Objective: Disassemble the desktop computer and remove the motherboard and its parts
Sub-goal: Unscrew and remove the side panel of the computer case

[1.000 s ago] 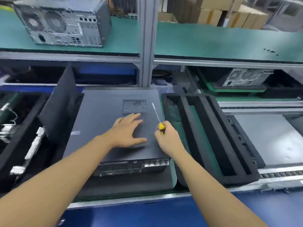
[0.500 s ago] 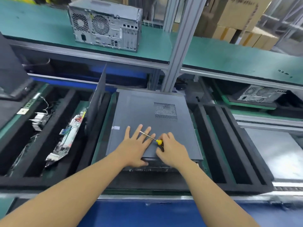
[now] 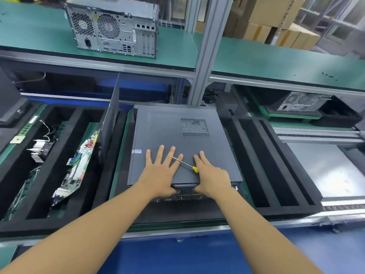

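**Head view: side panel release, both hands on the cover**

1. Location of the work. The computer (image 3: 178, 198) lies on its side in the middle foam tray (image 3: 177, 214), rear face toward me. The side panel (image 3: 169, 127) is on and faces up, so the motherboard inside is not yet reachable. I judge the task to be at its opening step.

2. Reason for the layout. I read the flat position as giving my palms a broad surface to slide the panel. The slotted tray (image 3: 276, 175) on the right stands ready for parts. The tray on the left already holds a circuit board (image 3: 79, 169).

3. Left hand (image 3: 160, 173). Palm down on the panel, fingers straight and spread wide, holding nothing. The thumb sits at the panel's near edge.

4. Right hand (image 3: 212, 177). Palm down just beside the left, fingers straight and pointing away from me. It also carries the screwdriver (image 3: 186, 165): the yellow handle is wedged at the base of the index finger, and the shaft points across to the left fingers. Which digit clamps it is hidden.

5. Arms. Both forearms reach forward and converge on the near edge.
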Motion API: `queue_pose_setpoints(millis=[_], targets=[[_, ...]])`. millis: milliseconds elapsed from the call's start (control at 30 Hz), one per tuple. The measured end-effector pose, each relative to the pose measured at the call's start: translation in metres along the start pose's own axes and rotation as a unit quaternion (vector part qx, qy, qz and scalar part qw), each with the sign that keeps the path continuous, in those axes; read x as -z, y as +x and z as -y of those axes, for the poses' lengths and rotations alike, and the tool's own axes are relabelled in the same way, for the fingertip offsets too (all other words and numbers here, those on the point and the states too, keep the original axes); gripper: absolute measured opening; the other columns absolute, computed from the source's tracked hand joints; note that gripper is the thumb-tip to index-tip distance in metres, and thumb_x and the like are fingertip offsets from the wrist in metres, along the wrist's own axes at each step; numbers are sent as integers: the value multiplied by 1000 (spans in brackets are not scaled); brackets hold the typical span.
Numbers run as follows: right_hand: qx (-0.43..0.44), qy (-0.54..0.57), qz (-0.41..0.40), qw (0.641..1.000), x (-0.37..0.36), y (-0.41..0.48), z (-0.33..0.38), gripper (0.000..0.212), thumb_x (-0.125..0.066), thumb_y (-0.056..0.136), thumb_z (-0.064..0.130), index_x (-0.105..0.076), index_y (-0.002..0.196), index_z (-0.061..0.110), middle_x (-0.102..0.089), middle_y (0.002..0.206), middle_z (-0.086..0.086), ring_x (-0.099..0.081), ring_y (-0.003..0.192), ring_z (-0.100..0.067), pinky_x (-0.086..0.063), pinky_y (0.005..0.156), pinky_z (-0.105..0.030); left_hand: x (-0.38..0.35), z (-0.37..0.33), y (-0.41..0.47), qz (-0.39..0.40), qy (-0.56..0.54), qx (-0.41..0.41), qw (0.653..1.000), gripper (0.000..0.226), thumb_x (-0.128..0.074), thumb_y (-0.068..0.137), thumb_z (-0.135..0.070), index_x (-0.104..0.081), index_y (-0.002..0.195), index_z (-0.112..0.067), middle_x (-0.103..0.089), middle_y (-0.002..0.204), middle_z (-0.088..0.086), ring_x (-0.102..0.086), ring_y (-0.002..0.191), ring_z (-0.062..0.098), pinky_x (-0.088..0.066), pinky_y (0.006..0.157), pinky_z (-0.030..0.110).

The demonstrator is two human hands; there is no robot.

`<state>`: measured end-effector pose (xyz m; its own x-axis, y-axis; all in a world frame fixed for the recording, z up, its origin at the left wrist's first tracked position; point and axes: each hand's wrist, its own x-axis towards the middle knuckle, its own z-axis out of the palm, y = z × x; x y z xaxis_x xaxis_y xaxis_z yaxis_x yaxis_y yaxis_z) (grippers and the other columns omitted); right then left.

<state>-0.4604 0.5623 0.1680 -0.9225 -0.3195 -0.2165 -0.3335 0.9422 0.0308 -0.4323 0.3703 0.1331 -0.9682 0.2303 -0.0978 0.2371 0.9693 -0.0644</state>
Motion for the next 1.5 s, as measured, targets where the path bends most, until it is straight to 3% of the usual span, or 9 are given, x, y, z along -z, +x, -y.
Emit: queue_pose_setpoints(millis=[200, 467, 700, 1033, 1167, 1233, 1333, 1400, 1500], targets=[[22, 12, -7, 1000, -1, 1, -11, 110, -77, 68, 56, -12, 152, 27, 0, 164, 14, -66, 98, -27, -54, 74, -36, 0, -1, 0, -2, 5, -1, 1000, 114, -46, 77, -79, 20, 154, -27, 24, 162, 8, 21, 147, 42, 2, 112, 71], [49, -7, -48, 998, -23, -8, -17, 88, -74, 70, 48, -24, 140, 29, -13, 162, 14, -67, 76, -25, -41, 53, -29, -1, -9, -10, 2, -1, -2, 1000, 105, -53, 83, -54, 21, 153, -28, 26, 162, 8, 22, 147, 42, 6, 112, 70], [48, -30, -51, 997, -25, -11, -13, 90, -71, 76, 44, -21, 147, 23, -9, 163, 7, -66, 74, -28, -43, 56, -30, 0, -10, -13, 16, 8, 6, 1000, 105, -54, 84, -49, 23, 153, -27, 29, 160, 7, 24, 146, 41, 5, 113, 70], [119, -37, -48, 991, -4, -12, -25, 73, -60, 76, 48, -35, 143, 31, -22, 160, 16, -66, 99, -21, -46, 64, -28, 9, 13, -19, 1, 13, -32, 999, 97, -44, 90, -64, 12, 156, -23, 17, 164, -3, 16, 151, 29, 1, 120, 56], [140, -39, -70, 987, 17, -15, -26, 73, -57, 78, 50, -36, 145, 32, -30, 157, 17, -64, 108, -20, -49, 72, -30, 32, 21, -17, 4, 20, -39, 999, 92, -49, 89, -62, 2, 158, -26, 5, 166, -7, 0, 153, 28, -12, 121, 51], [151, -39, -106, 982, 32, -18, -25, 67, -59, 79, 48, -43, 141, 31, -47, 147, 17, -65, 105, -19, -48, 69, -29, 49, 25, -17, -10, 15, -37, 999, 87, -50, 89, -58, -7, 158, -27, -6, 166, -7, -11, 152, 26, -20, 119, 47], [164, -29, -223, 961, 59, -26, -23, 36, -62, 75, 43, -62, 109, 31, -72, 97, 13, -69, 81, -18, -43, 54, -26, 83, 30, -17, -50, 0, -26, 998, 72, -51, 87, -55, -30, 152, -29, -34, 157, -9, -35, 143, 20, -42, 107, 42], [159, -28, -301, 940, 74, -31, -24, 21, -71, 67, 35, -69, 87, 29, -68, 68, 9, -65, 64, -19, -37, 46, -22, 107, 31, -17, -78, -1, -12, 997, 54, -51, 86, -51, -47, 137, -32, -56, 138, -10, -55, 125, 19, -52, 91, 41], [146, -28, -399, 905, 96, -30, -23, 15, -79, 60, 24, -71, 73, 25, -62, 58, 7, -56, 58, -20, -34, 45, -22, 139, 32, -16, -131, 18, 8, 991, 32, -50, 87, -44, -60, 115, -34, -69, 112, -8, -67, 98, 22, -52, 75, 34]])
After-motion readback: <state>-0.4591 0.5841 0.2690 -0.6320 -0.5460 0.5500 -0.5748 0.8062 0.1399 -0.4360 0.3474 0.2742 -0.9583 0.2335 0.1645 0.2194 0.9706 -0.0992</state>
